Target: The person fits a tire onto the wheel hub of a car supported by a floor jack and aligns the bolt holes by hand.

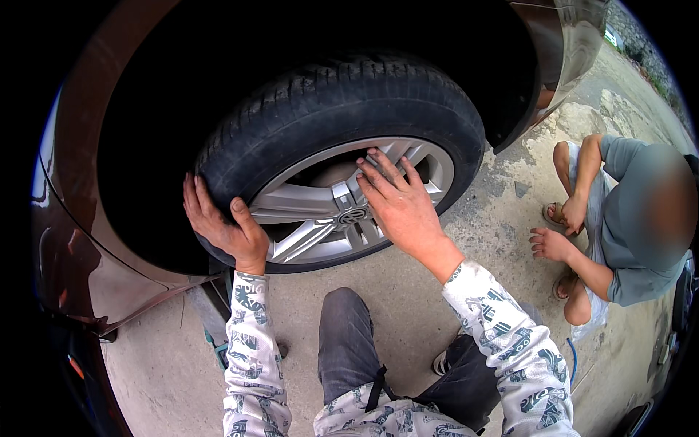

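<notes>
The wheel [342,160] sits in the wheel arch of a brown car [80,240], its black tyre clear of the concrete ground [408,291] at the bottom edge, its silver spoked rim turned toward the camera. The left hand [222,226] grips the tyre at its lower left, thumb on the sidewall and fingers wrapped round the tread, closed firmly on the rubber. The right hand [397,200] lies flat and open on the rim, fingers spread over the spokes just above the centre cap [353,216], pressing rather than holding anything. By the look of it the wheel is being seated on or worked off the hub; which of the two cannot be told from here. Either way, the next move calls for both hands to keep the wheel square to the hub and steady under its weight. The person's knee, in dark trousers [346,342], rests below the wheel. To the right another person [626,218] in a grey shirt crouches on the concrete, well apart from the wheel
</notes>
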`<move>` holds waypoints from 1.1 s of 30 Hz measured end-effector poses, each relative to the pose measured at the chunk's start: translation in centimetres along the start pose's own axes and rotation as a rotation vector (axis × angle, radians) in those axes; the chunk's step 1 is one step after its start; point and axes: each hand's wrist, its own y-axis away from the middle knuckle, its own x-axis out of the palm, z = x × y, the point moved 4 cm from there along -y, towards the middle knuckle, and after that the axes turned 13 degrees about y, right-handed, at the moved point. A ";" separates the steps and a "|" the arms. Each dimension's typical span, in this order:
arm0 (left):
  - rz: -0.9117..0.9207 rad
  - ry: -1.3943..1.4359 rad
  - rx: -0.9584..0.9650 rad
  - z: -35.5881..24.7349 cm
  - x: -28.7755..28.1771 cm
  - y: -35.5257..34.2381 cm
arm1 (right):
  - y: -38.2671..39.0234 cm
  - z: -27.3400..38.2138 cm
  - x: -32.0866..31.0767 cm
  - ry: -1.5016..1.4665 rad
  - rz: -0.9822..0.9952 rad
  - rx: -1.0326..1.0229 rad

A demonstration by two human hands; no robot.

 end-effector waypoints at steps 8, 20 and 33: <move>0.001 0.002 -0.001 0.0 0.1 0.0 | 0.0 0.0 0.0 0.004 0.011 0.002; 0.014 0.000 -0.013 0.3 0.1 0.1 | 0.0 0.1 0.1 -0.001 0.008 0.006; 0.015 0.005 -0.012 0.2 0.1 0.2 | 0.0 0.0 0.1 0.026 -0.003 -0.001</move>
